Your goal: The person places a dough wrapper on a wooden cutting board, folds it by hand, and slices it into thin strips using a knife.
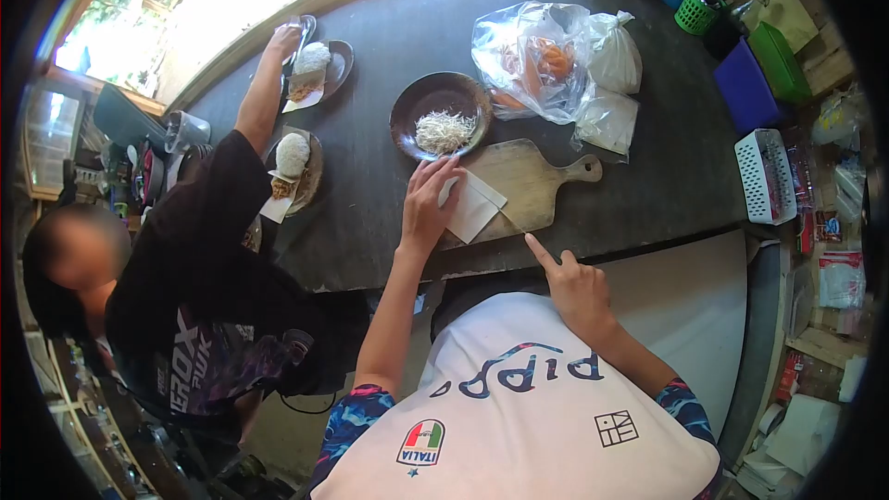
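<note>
My left hand (431,204) lies with fingers stretched forward, fingertips at the near rim of a brown plate (404,120). A small heap of bean sprouts (445,132) sits on that plate. Beside this hand, a folded white paper (477,207) rests on a wooden cutting board (530,185); whether the thumb touches it I cannot tell. My right hand (579,292) hovers off the table's front edge, index finger extended towards the board and the other fingers curled. Nothing shows in either hand.
Plastic bags (532,60) with orange pieces and white contents stand behind the board. On the left, a co-worker's hand (287,40) holds a clear item over a plate (341,63) of rice. Another rice plate (313,171) lies nearer. Baskets (767,176) line the right side.
</note>
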A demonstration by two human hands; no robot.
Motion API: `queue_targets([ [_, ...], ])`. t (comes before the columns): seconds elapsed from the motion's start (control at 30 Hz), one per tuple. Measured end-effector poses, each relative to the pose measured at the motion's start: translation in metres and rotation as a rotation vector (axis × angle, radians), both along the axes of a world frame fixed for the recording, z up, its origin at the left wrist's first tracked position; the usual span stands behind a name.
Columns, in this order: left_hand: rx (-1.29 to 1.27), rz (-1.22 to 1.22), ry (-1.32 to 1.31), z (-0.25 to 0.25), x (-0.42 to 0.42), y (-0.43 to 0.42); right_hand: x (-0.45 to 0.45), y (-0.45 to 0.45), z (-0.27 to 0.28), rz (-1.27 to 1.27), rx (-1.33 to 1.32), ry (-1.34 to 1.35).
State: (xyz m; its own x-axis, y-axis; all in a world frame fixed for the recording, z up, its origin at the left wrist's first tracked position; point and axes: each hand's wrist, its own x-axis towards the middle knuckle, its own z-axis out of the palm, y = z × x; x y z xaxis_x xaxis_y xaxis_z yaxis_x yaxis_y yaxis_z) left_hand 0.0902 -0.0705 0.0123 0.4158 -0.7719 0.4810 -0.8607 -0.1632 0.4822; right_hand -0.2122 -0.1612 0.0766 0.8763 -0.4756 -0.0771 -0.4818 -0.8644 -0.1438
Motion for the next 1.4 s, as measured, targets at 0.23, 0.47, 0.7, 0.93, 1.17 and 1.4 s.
queue_targets([
  [0.23, -0.052, 0.124, 0.005, 0.004, -0.011, 0.018, 0.015, -0.008, 0.011, -0.068, 0.071, -0.129],
  [0.47, -0.026, 0.178, 0.039, 0.001, -0.02, 0.032, 0.073, 0.0, -0.02, -0.03, 0.004, -0.207],
  [0.7, -0.011, 0.167, 0.018, -0.002, -0.017, 0.032, 0.094, 0.009, -0.028, 0.011, -0.022, -0.13],
  [0.93, 0.0, 0.161, -0.008, -0.002, -0.014, 0.03, 0.094, 0.009, -0.027, 0.014, -0.011, -0.136],
  [1.17, -0.014, 0.178, 0.001, -0.004, -0.014, 0.029, 0.095, 0.01, -0.024, 0.008, -0.008, -0.115],
  [1.4, -0.033, 0.155, 0.027, -0.004, -0.011, 0.029, 0.096, 0.01, -0.024, 0.017, 0.024, -0.109],
])
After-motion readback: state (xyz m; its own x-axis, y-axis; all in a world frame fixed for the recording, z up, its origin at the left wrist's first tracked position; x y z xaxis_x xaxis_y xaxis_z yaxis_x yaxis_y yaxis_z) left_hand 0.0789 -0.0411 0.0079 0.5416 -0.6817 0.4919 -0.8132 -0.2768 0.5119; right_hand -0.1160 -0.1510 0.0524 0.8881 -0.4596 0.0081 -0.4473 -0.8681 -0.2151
